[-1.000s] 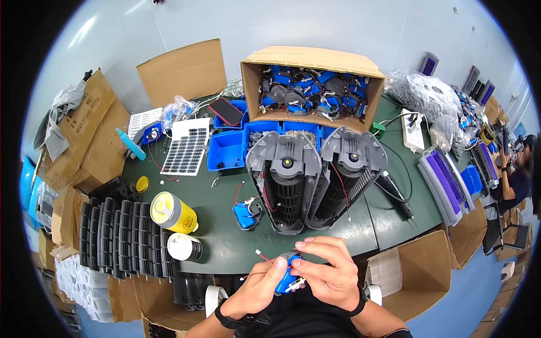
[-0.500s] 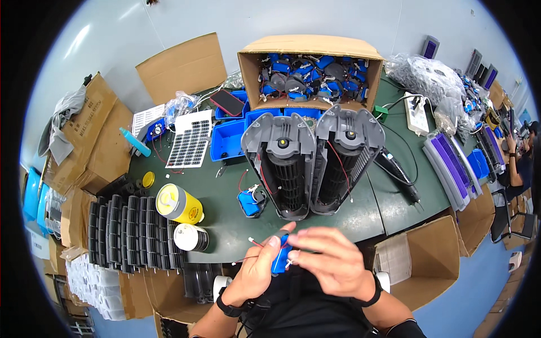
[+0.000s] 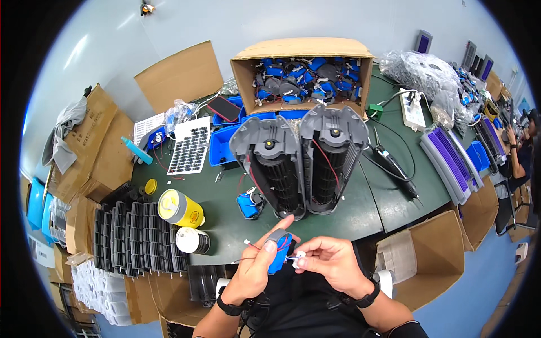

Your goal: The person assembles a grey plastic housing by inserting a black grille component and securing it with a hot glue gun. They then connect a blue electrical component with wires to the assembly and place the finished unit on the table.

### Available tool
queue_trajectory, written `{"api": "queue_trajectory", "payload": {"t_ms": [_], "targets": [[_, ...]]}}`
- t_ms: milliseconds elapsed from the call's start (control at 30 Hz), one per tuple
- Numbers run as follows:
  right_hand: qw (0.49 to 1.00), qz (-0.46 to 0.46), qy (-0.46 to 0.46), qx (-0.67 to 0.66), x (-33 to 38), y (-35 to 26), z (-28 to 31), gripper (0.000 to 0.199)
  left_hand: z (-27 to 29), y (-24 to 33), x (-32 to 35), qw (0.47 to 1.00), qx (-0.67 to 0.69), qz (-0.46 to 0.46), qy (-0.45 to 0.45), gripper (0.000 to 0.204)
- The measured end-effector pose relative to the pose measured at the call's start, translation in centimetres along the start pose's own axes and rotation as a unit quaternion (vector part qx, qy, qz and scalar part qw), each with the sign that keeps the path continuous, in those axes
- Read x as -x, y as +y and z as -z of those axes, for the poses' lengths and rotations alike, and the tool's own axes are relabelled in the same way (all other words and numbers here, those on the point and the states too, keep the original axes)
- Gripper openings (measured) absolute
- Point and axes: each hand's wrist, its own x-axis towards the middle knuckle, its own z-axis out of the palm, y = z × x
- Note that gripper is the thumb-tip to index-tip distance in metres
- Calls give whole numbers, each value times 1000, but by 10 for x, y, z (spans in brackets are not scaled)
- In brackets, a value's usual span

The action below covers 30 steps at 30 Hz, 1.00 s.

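My left hand grips a blue battery pack in front of my body. Its grey plastic cap shows at the top, and red and dark leads with a small white plug trail out to the left. My right hand pinches small white pieces on a short lead beside the pack; whether they are plugs is hard to make out. Just beyond, another blue pack with wires lies on the green table. Two grey fan housings with black rollers stand upright behind it.
A cardboard box full of blue packs stands at the back. To the left are a yellow bottle, a white can and a stack of black rollers. A corded electric screwdriver lies right. One co-worker appears far right.
My right hand has drawn back slightly from the pack, its fingers now pinching the white pieces. The pack has tilted in my left hand, and the whole view has shifted a little.
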Motion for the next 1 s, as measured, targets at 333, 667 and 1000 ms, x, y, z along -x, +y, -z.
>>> {"api": "queue_trajectory", "payload": {"t_ms": [333, 667, 1000], "targets": [[993, 9, 109, 43, -8, -2, -12, 18, -12, -20, -2, 995, -45, -86, 4, 66], [992, 83, 38, 84, -12, 10, -4, 20, -6, -18, -9, 997, 67, -42, 9, 74], [822, 291, 49, 488, -15, -5, -20, 14, 7, -25, -4, 997, 53, -53, -1, 71]]}}
